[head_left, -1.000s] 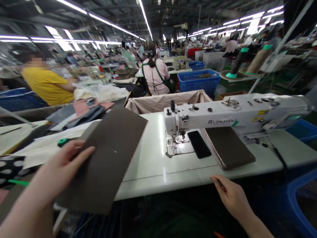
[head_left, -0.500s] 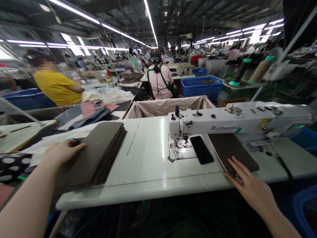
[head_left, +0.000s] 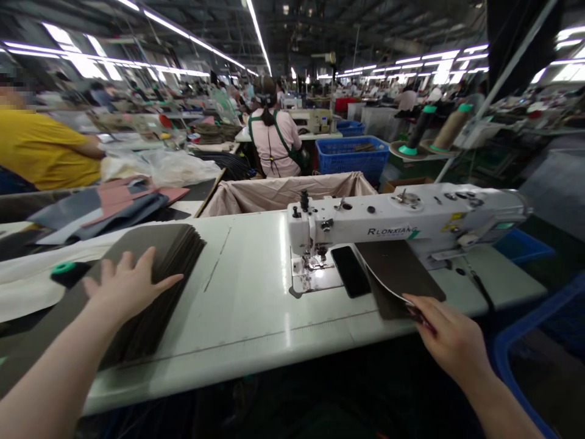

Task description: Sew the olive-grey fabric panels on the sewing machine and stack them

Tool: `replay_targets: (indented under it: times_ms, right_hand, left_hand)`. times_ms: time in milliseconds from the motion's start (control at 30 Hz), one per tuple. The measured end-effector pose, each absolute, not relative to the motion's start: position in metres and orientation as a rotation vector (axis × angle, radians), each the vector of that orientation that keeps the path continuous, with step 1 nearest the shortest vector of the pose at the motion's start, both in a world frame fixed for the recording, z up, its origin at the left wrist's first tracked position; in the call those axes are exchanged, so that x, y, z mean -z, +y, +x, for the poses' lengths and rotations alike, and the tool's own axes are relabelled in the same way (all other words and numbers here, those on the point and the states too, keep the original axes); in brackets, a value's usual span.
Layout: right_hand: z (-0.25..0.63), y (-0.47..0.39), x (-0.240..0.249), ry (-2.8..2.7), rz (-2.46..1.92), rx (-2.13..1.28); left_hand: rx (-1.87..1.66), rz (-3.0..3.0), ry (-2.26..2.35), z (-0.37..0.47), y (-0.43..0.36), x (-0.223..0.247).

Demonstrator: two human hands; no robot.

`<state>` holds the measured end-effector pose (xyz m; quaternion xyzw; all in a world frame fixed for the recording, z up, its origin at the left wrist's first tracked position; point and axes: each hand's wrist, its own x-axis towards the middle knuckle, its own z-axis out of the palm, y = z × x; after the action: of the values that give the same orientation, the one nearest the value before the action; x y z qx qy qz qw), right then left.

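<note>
My left hand (head_left: pixel 123 286) lies with fingers spread over a stack of dark brown flat panels (head_left: pixel 167 241) on the left of the sewing table (head_left: pixel 247 292). At the right, my right hand (head_left: pixel 450 332) pinches the near edge of a dark brown panel (head_left: pixel 402 268) and lifts it, so its pale edge curves up. Another brown panel (head_left: pixel 388 303) shows beneath it. A small dark and reddish object (head_left: pixel 423 318) is tucked in the same hand; its kind I cannot make out. Just left of these panels lies a black phone (head_left: pixel 351 271), beside the needle area of a white sewing machine (head_left: pixel 347 222).
A dark thread cone with a green base (head_left: pixel 68 271) sits beyond the left stack. Behind the table stands a cloth-lined bin (head_left: pixel 287 192). Blue baskets (head_left: pixel 351 157) and a co-worker in a pink top (head_left: pixel 274 143) are farther back. A blue container (head_left: pixel 507 347) stands at right.
My left hand has moved from the stack's left edge onto its top, fingers spreading. My right hand has raised the edge of the right-hand panel. The view has turned rightward.
</note>
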<state>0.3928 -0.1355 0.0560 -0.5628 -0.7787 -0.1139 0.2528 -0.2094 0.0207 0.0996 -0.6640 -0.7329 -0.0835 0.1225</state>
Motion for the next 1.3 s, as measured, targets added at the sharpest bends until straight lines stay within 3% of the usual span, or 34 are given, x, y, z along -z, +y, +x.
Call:
replay_targets:
  times_ms: [167, 267, 367, 467, 600, 767, 1033, 1300]
  right_hand:
    - [0.296, -0.153, -0.084, -2.409, -1.065, -0.102]
    - [0.237, -0.151, -0.070, -2.549, -0.932, -0.304]
    - [0.221, -0.142, -0.054, -2.633, -0.808, -0.465]
    - [0.252, -0.131, -0.054, -2.539, -1.045, -0.465]
    - [0.318, -0.126, -0.058, -2.383, -1.714, -0.060]
    - [0.367, -0.137, -0.046, -2.473, -1.870, 0.277]
    - [0.437, -0.124, -0.060, -1.912, -1.912, 0.239]
    - [0.471, -0.124, -0.061, -1.937, -2.037, -0.031]
  left_hand:
    - [0.672, -2.717, -1.761, -0.066, -0.030, -0.088]
    - [0.459, -3.163, -1.364, 0.013, -0.060, -0.059]
    - [0.333, -3.190, -1.137, 0.046, -0.073, -0.020]
    - [0.307, -3.089, -1.101, 0.036, -0.080, 0.009]
    - [0.290, -2.977, -1.173, -0.002, -0.093, 0.020]
    - [0.387, -2.843, -1.337, -0.031, -0.101, 0.029]
    - [0.540, -2.774, -1.506, -0.014, -0.096, 0.027]
    - [0.545, -2.782, -1.516, -0.008, -0.090, 0.025]
